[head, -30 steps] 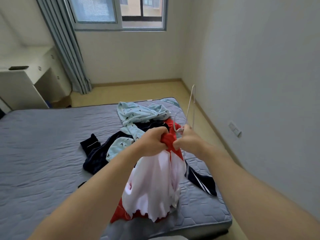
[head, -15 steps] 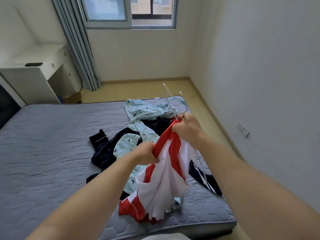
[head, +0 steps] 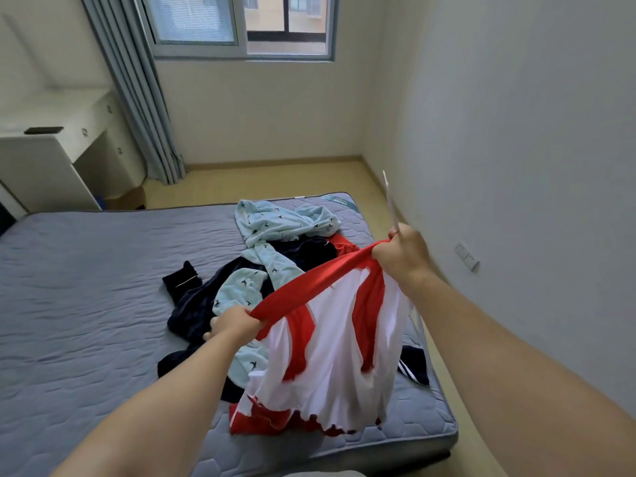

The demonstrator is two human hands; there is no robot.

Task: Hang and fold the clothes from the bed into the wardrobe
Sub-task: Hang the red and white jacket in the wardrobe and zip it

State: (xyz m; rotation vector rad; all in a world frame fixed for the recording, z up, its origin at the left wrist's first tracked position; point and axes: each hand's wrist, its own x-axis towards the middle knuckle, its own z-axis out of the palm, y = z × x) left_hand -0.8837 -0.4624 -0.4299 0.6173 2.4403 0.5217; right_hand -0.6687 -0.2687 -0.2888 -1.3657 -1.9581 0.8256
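A red and white garment [head: 330, 356] hangs above the bed's near right corner, its red edge stretched taut between my hands. My left hand [head: 234, 321] grips the lower left end of that edge. My right hand [head: 402, 251] grips the upper right end together with a thin white hanger [head: 390, 201], whose wire sticks up past my fist. Part of the hanger runs down behind the cloth. On the grey mattress [head: 86, 287] behind lie a light blue patterned garment [head: 278, 225] and a dark navy one [head: 192, 304], tangled together.
A white wall with a socket [head: 466, 258] runs close along the right of the bed, with a narrow strip of floor between. A white desk [head: 44, 139] and grey curtain [head: 137, 98] stand at the far left, below a window [head: 241, 25]. The wardrobe is out of view.
My hands have pulled apart, the right up and rightward, the left down and leftward, stretching the red edge. The garment has spread open and the hanger has tilted right.
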